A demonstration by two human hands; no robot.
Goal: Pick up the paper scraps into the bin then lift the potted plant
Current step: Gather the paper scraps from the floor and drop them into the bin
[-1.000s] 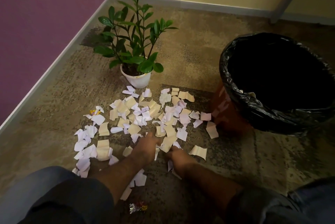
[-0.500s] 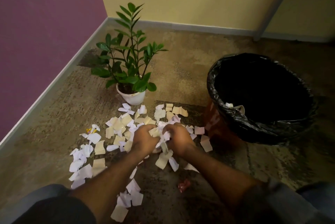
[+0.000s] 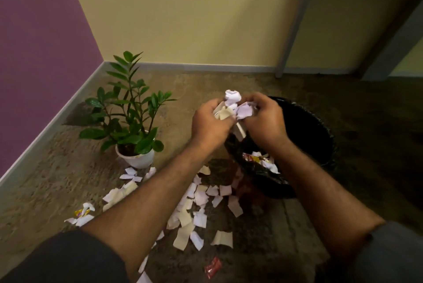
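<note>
Crumpled paper scraps (image 3: 233, 108) between both curled hands

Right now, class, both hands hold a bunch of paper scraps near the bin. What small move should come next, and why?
Probably carry the bunch of white and cream paper scraps a little further right and release. The left hand and right hand grip it by the near rim of the black-lined round bin, so pieces might miss. Many scraps remain on the floor.

Dim warm light, mild blur, wide-angle bending at edges.
</note>
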